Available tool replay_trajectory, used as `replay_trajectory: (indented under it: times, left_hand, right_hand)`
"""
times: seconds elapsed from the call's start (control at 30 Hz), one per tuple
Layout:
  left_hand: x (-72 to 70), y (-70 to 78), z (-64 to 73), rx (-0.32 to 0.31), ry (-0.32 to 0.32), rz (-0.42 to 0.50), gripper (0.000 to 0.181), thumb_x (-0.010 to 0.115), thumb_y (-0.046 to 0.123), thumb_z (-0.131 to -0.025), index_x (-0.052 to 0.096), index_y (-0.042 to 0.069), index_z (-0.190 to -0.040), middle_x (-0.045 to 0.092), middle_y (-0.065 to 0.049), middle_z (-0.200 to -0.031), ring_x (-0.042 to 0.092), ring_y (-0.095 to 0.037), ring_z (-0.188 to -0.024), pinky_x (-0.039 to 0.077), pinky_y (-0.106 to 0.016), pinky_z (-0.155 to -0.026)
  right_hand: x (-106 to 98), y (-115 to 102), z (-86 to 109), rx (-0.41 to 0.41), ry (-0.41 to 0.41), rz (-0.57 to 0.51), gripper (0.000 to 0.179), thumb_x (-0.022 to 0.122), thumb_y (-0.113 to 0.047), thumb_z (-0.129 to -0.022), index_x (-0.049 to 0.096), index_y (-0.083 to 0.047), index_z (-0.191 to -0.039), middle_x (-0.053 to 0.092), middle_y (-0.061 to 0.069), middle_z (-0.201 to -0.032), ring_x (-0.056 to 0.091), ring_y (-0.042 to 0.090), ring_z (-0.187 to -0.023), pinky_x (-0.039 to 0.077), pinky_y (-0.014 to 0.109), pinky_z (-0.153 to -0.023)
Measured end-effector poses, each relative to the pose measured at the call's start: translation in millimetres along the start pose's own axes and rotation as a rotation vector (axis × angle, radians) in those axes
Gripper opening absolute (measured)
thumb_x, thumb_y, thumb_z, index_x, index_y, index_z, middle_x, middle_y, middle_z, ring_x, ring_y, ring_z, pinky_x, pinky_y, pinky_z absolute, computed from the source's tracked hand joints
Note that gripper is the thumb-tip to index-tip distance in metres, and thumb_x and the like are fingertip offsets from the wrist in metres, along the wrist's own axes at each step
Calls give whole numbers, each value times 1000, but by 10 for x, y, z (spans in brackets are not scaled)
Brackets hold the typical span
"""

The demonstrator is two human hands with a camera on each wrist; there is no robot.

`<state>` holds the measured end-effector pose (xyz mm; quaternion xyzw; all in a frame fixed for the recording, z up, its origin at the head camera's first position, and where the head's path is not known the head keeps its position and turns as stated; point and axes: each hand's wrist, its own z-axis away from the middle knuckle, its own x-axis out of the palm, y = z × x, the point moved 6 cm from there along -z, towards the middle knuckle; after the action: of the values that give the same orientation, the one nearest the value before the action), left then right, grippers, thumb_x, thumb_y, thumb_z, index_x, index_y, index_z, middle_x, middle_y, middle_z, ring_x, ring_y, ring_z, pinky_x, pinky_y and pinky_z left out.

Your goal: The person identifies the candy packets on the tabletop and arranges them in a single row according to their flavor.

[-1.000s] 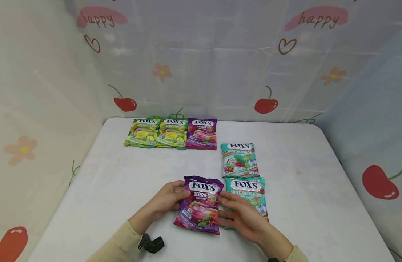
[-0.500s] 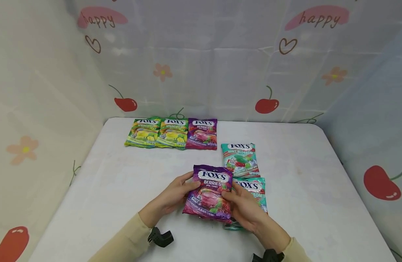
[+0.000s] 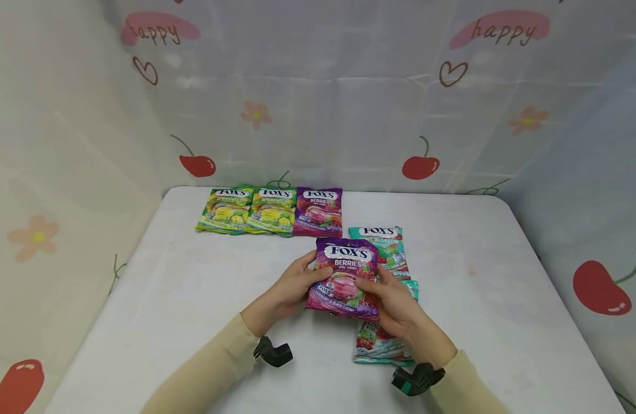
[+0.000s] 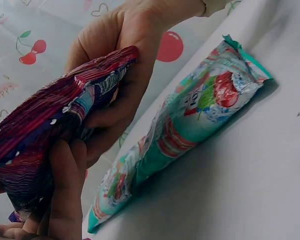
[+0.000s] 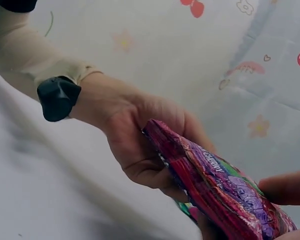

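Observation:
A purple Fox's Berries candy bag (image 3: 344, 287) is held up off the table between both hands. My left hand (image 3: 292, 284) grips its left edge, thumb on the front and fingers behind. On the right edge my right hand (image 3: 398, 302) grips it the same way. Behind and under it lie two teal Mint Blossom candy bags, the far one (image 3: 393, 253) and the near one (image 3: 380, 345), partly hidden by the held bag and the right hand. In the left wrist view the teal bags (image 4: 210, 100) rest on the table below the held bag (image 4: 45, 120).
At the table's back edge lie two green-yellow Springtea candy bags, a left one (image 3: 225, 213) and a right one (image 3: 271, 213), with another purple Berries bag (image 3: 318, 213) beside them. The white table (image 3: 483, 287) meets a printed curtain (image 3: 338, 115) at the back.
The held Berries bag has risen and moved away from me and to the right, now covering part of the teal bags. My right hand went from touching its edge to gripping it.

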<state>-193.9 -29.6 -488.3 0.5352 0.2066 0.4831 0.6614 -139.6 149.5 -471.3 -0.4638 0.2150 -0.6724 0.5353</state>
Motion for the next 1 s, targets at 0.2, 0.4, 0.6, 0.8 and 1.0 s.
replay_trajectory:
  times: [0.2,0.4,0.6,0.8,1.0]
  left_hand:
    - [16,96,-150,1,-4,9,60,64,33,-104,39,24,-158,64,-10,-142,71,-20,-110,61,-36,-94]
    - [11,194,-315,-25,21,14,63,65,33,-103,37,24,-159,62,-9,-144,70,-21,-113,61,-37,-96]
    - [-37,293,-506,-72,78,16,63,67,30,-102,42,19,-158,64,-11,-138,68,-21,-108,63,-33,-87]
    - [-86,381,-705,-76,105,45,52,68,26,-101,53,14,-149,65,-11,-135,68,-21,-103,63,-30,-79]
    - [-148,432,-873,-74,108,33,50,68,20,-101,53,7,-148,65,-12,-135,68,-20,-102,60,-41,-97]
  right_hand:
    - [-76,-145,-105,-28,-12,95,84,66,-18,-102,12,-23,-165,40,11,-160,56,27,-133,55,40,-106]
    - [-167,-303,-217,-37,-5,122,84,64,-18,-103,8,-20,-166,36,15,-161,59,25,-127,58,38,-101]
    - [-265,-509,-338,-55,-1,151,87,63,-20,-104,3,-20,-167,33,16,-162,57,22,-125,60,32,-96]
    - [-348,-691,-501,-42,4,167,82,64,-20,-104,11,-17,-166,38,15,-156,55,24,-125,60,32,-95]
    - [-459,-768,-726,-13,10,193,81,66,-23,-102,15,-15,-166,43,13,-152,56,24,-125,61,32,-95]
